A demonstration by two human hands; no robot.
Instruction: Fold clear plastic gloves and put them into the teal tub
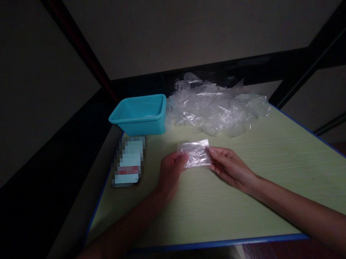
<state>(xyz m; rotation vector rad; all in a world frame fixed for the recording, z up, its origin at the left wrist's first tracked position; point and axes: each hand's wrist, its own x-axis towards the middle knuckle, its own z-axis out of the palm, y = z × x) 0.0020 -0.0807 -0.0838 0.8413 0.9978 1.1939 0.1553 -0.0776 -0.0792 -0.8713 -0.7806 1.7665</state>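
Observation:
A small folded piece of clear plastic (195, 153) is held just above the pale green table (252, 202). My left hand (171, 172) pinches its left edge with thumb and fingers. My right hand (228, 166) pinches its right edge. Both hands sit near the middle of the table, close together, with the plastic stretched flat between them.
A pile of crumpled clear plastic (215, 106) lies at the back of the table. A turquoise plastic tub (140, 115) stands at the back left. A blurred flat rectangular item (128, 162) lies near the left edge. Dark frame bars surround the table.

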